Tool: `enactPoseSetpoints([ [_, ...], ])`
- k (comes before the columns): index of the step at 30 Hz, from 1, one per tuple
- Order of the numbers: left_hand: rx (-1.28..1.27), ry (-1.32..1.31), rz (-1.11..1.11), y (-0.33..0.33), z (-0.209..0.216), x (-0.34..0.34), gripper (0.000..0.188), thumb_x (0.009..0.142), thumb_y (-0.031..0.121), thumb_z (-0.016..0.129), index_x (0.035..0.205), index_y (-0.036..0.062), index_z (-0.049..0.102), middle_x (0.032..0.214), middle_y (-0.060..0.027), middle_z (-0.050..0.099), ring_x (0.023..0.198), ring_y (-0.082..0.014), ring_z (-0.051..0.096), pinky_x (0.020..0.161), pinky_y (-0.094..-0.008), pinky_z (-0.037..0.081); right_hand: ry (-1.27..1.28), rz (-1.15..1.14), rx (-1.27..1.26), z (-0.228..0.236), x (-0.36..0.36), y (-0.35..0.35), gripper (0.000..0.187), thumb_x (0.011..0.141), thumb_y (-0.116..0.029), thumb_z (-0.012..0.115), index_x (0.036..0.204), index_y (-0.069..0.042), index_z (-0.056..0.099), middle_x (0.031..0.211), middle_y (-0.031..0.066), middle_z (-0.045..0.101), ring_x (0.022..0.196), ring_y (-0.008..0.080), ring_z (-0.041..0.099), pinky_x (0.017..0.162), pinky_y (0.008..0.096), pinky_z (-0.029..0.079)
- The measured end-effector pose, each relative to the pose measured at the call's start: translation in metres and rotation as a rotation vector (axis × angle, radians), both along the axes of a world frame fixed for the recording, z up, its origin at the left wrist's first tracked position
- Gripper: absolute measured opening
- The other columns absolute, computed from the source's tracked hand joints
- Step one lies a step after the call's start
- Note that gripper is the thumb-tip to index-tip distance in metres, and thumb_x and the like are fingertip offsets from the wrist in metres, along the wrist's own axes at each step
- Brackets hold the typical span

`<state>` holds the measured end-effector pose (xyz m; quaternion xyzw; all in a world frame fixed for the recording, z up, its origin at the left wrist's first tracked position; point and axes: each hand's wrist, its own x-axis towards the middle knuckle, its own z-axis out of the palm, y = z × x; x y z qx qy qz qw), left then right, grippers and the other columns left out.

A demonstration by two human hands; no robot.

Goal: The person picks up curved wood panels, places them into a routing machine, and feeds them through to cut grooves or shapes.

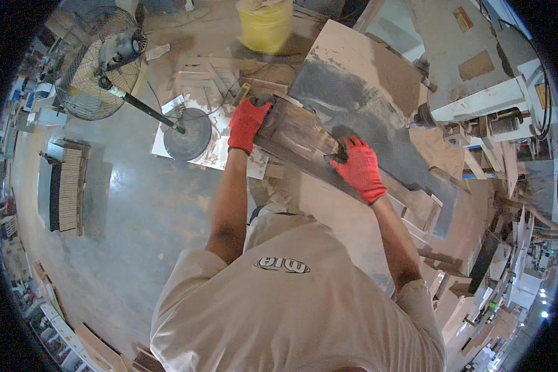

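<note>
A long brown wooden board [299,129] lies slanting in front of me on a bench, its face patchy with lighter marks. My left hand [250,123], in a red glove with dark fingertips, is closed round the board's left end. Further along to the right, my right hand [361,169] wears a matching glove. Its thumb is set apart from the curled fingers, and it grips the board near its right part; the fingertips are partly hidden. A yellow-handled tool [242,94] lies just beyond my left hand.
Behind the board spreads a dark, dusty sheet [335,93]. A caged fan [99,71] stands far left, its round base [188,134] near the bench. A yellow bag-lined bin [265,28] is beyond. Stacked panels [68,189] stand left; machinery [477,115] is at right.
</note>
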<state>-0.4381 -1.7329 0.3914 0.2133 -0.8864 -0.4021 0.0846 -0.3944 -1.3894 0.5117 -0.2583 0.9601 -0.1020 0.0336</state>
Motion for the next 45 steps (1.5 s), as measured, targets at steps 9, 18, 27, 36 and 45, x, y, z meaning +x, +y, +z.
enactPoseSetpoints([
  [9,0.051,-0.006,0.049,0.036,0.053,0.025,0.058,0.081,0.051,0.072,0.114,0.0033,0.066,0.112,-0.0212,0.07,0.106,-0.0382,0.066,0.088,-0.0467,0.052,0.038,0.015,-0.189,-0.019,0.009,0.025,0.066,0.07,-0.04,0.083,0.121,-0.003,0.062,0.124,0.016,0.059,0.119,0.0367,0.054,0.101,0.0457,0.046],
  [18,-0.021,-0.073,0.089,0.041,0.071,0.028,0.057,0.084,0.057,0.064,0.107,0.0051,0.069,0.11,-0.0202,0.07,0.105,-0.0386,0.065,0.088,-0.0479,0.051,0.02,0.033,-0.139,-0.014,0.009,0.02,0.071,0.068,-0.041,0.085,0.124,-0.005,0.06,0.124,0.0153,0.058,0.12,0.0366,0.052,0.098,0.047,0.047],
  [27,-0.176,-0.194,0.085,0.05,0.074,-0.006,0.065,0.086,0.064,0.06,0.105,0.0022,0.067,0.109,-0.0227,0.069,0.105,-0.0399,0.065,0.088,-0.0489,0.052,0.054,-0.085,-0.167,-0.017,-0.004,0.002,0.074,0.061,-0.045,0.089,0.118,-0.004,0.066,0.125,0.0209,0.06,0.118,0.0392,0.056,0.1,0.0471,0.046],
  [36,-0.227,-0.101,0.104,0.046,0.063,-0.029,0.066,0.085,0.065,0.059,0.101,0.0024,0.07,0.107,-0.0234,0.07,0.102,-0.0408,0.066,0.087,-0.0504,0.052,0.124,-0.118,-0.441,0.066,-0.004,0.034,0.074,0.061,-0.042,0.091,0.121,-0.007,0.066,0.127,0.0222,0.06,0.116,0.0402,0.059,0.1,0.0475,0.047],
  [45,-0.485,0.378,-0.039,0.097,0.104,-0.004,0.081,0.077,0.056,0.073,0.14,0.0092,0.05,0.139,-0.0203,0.052,0.128,-0.0413,0.046,0.106,-0.0581,0.035,-0.088,-0.139,-1.039,0.171,0.002,0.119,0.079,0.068,-0.033,0.089,0.132,0.001,0.058,0.138,0.014,0.055,0.125,0.025,0.056,0.107,0.0393,0.044],
])
